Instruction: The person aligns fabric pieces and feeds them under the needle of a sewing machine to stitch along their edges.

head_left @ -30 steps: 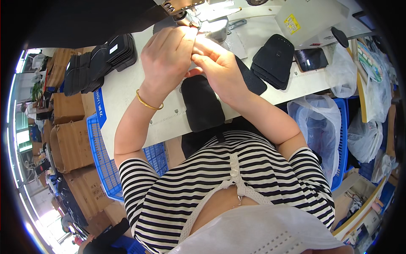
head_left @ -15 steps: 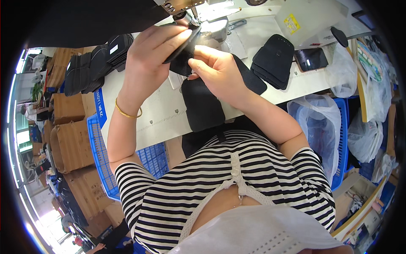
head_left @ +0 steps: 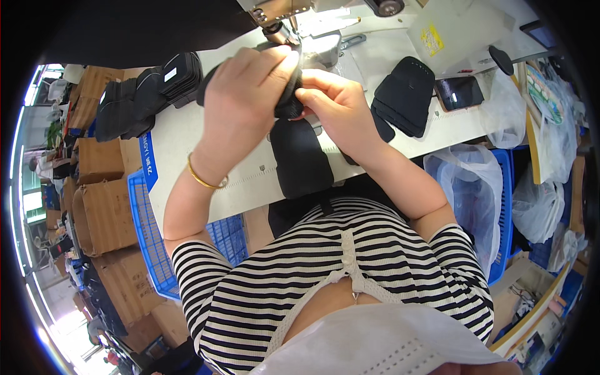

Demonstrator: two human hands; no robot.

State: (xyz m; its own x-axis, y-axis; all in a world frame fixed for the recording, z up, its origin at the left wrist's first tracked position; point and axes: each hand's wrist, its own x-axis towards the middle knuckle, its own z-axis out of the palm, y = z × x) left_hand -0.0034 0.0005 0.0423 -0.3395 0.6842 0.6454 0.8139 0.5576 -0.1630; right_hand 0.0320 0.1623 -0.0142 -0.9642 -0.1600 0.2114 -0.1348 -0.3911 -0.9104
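Beneath the sewing machine head (head_left: 275, 14), a black padded fabric piece (head_left: 289, 103) is bent and held between both hands. My left hand (head_left: 245, 94) is closed over its top and left side, fingertips close to the presser foot (head_left: 294, 28). My right hand (head_left: 337, 109) pinches its right edge between thumb and fingers. The spot under the needle is mostly hidden by my left hand. Nearer to me, a flat black fabric panel (head_left: 302, 159) lies at the table's front edge. Another dark piece lies partly hidden under my right wrist.
Right of my hands are a stack of black panels (head_left: 405, 94) and a phone (head_left: 459, 92). Finished-looking black pieces (head_left: 134, 94) are piled at the left of the white table (head_left: 244, 181). Blue baskets (head_left: 147, 244) stand at both sides below; plastic bags (head_left: 469, 187) hang at the right.
My left hand has moved down and turned over the fabric piece, which now bunches and shows left of the hand too. My right hand has shifted slightly right, still pinching its edge.
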